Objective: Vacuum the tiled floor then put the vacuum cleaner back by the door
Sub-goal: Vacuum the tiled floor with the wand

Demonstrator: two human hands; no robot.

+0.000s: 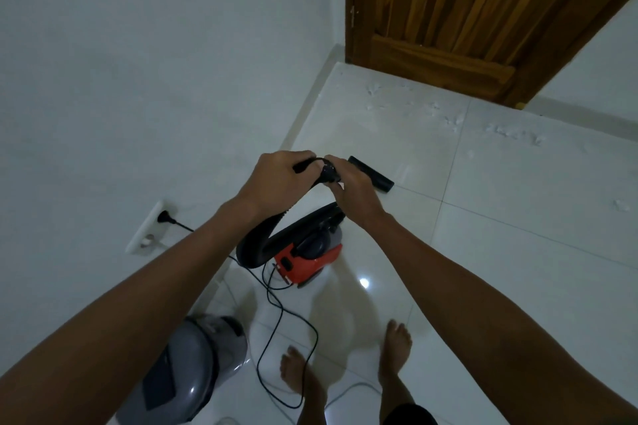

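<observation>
A small red and black vacuum cleaner (pixel 303 252) sits on the white tiled floor (pixel 500 252) below my hands. Its thick black hose (pixel 257 240) loops up from its left side to my hands. My left hand (pixel 276 179) grips the hose end. My right hand (pixel 352 193) is closed on the same black hose end right beside it. A black nozzle (pixel 371 173) extends on the floor past my right hand. White debris (pixel 455 117) is scattered on the tiles near the wooden door (pixel 466 10).
The black power cord (pixel 286 321) runs from a wall socket (pixel 152 228) across the floor between my bare feet (pixel 397 348). A grey appliance (pixel 193 369) stands at the lower left by the white wall.
</observation>
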